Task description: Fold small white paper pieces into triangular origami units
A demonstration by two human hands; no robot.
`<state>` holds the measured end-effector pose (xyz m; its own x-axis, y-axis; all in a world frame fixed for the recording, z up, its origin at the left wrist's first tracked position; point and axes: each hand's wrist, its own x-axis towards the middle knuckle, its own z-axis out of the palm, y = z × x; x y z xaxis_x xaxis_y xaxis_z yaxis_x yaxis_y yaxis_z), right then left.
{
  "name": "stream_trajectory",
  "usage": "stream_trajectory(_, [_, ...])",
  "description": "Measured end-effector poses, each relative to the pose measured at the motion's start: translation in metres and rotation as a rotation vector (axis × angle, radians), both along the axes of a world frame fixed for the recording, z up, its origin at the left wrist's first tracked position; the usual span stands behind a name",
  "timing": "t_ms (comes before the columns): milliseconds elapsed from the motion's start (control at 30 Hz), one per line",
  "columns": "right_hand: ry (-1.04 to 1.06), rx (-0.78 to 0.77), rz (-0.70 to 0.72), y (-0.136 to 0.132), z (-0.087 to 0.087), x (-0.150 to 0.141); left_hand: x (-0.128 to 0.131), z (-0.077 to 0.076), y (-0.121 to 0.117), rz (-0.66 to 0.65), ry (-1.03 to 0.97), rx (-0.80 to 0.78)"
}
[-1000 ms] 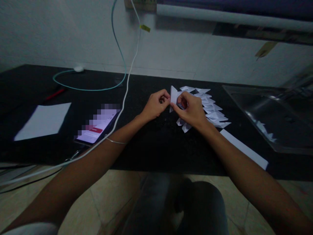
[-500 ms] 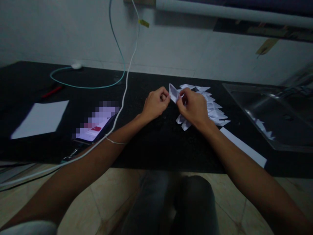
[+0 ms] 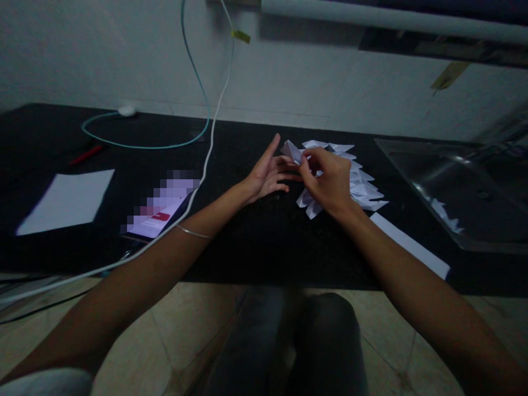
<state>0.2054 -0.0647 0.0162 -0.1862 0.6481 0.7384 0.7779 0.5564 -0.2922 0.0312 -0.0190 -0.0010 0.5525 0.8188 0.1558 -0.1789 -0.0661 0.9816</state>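
Between the thumb and fingers of my right hand [image 3: 328,179] is a small folded paper piece [image 3: 292,151], white and pointed, held above the dark counter. My left hand [image 3: 272,173] is open just left of it, thumb raised and fingers spread towards the paper; whether the fingertips touch it I cannot tell. Behind and under my right hand lie several folded paper pieces [image 3: 363,190], white with sharp points, set close together in rows. The hand hides part of them.
On the right lie a white paper strip [image 3: 410,245] and a metal sink [image 3: 466,192] with white scraps near its rim. To the left are a lit phone [image 3: 160,212], a white paper sheet [image 3: 66,201] and a red pen-like object [image 3: 86,155]. A white cable [image 3: 212,137] crosses over my left forearm.
My left hand has let go of the folded paper piece and spread its fingers. My right hand keeps its pinch on the piece, which has tilted slightly.
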Motion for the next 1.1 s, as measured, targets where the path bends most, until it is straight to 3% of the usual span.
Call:
stream_trajectory(133, [0.024,0.053,0.036,0.003,-0.004,0.0,0.002,-0.005,-0.002,-0.105,-0.128,-0.097])
stream_trajectory(267, [0.109,0.029,0.059,0.001,-0.003,-0.003,-0.001,-0.008,0.003,-0.148,-0.137,-0.081])
stream_trajectory(567, [0.455,-0.144,0.065,0.009,-0.001,0.002,-0.004,-0.005,0.002,-0.01,0.005,0.026])
stream_trajectory(733, [0.575,-0.396,0.144,0.021,0.001,0.007,-0.006,-0.004,-0.001,0.032,0.089,0.108])
stream_trajectory(867, [0.553,-0.59,0.264,0.016,0.002,0.002,-0.008,0.0,-0.004,0.025,0.147,0.192])
stream_trajectory(1100, [0.687,-0.618,0.289,0.008,0.006,-0.002,-0.006,0.008,-0.01,0.057,0.22,0.187])
